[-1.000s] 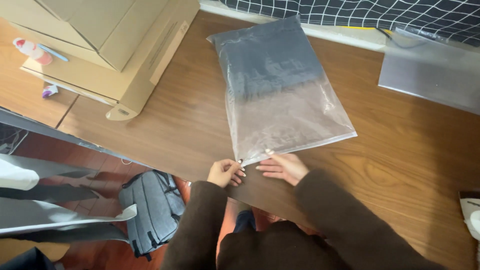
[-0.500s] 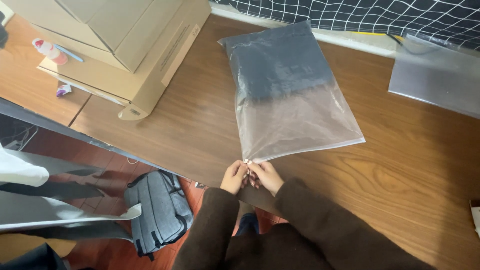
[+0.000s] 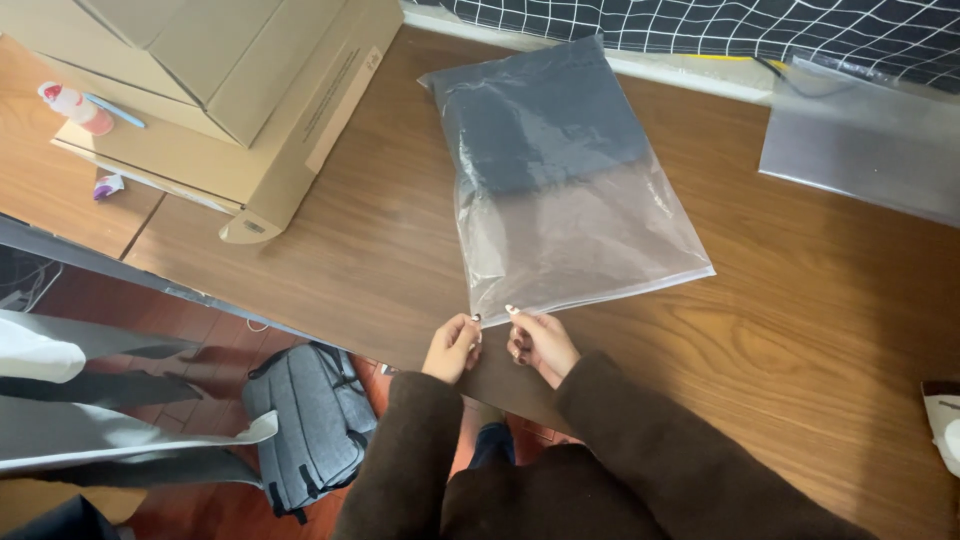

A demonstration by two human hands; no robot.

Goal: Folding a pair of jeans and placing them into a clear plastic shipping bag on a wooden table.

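Note:
A clear plastic zip bag (image 3: 585, 235) lies on the brown wooden table (image 3: 800, 330), with a dark folded garment (image 3: 545, 125) inside its far half. My left hand (image 3: 452, 347) pinches the bag's near left corner at the zip edge. My right hand (image 3: 540, 342) pinches the same edge just to the right of it, fingertips on the zip strip. Both sleeves are dark brown.
Stacked cardboard boxes (image 3: 230, 90) sit at the table's far left, with a small pink bottle (image 3: 72, 106) beside them. Another clear bag (image 3: 865, 150) lies at the far right. A grey backpack (image 3: 305, 425) rests on the floor below the table edge. A checked dark cloth (image 3: 750, 30) runs along the back.
My right hand moved from lying flat under the bag's edge to meet the left hand at the corner, then shifted slightly right along the zip edge. The left hand stayed at the corner.

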